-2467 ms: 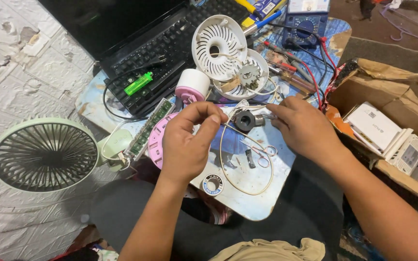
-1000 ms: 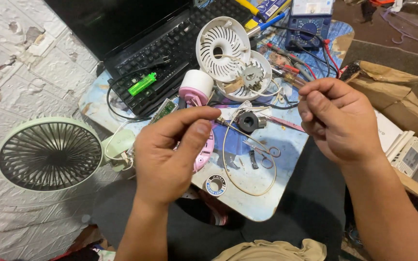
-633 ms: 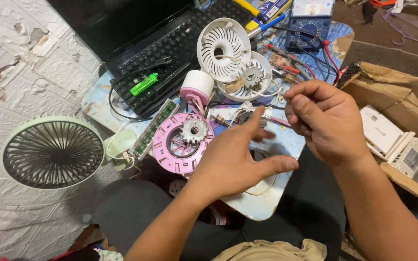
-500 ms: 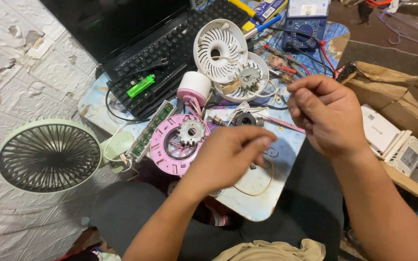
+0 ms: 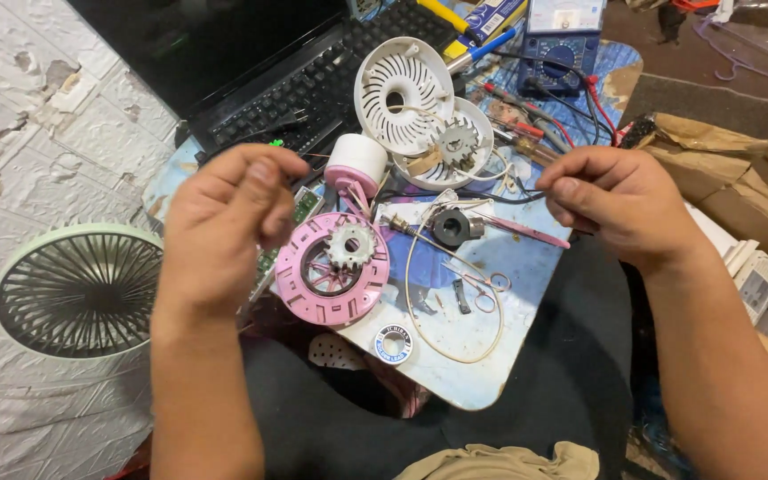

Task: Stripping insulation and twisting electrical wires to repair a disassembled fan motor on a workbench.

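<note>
Both hands, left hand (image 5: pixel 224 227) and right hand (image 5: pixel 620 204), hover pinched, apparently on a thin wire too fine to confirm, above the light, brittle pink fan housing (image 5: pixel 331 280), best gripped by its rim.

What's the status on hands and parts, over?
Left hand raised, fingers pinched, contents unclear. Right hand likewise. Pink fan housing lies below the left hand, untouched.

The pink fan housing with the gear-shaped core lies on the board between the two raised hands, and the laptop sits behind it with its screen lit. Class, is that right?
Not quite. In the head view the laptop screen is dark, not lit. The pink housing does lie on the board between the raised left hand and right hand.
</note>
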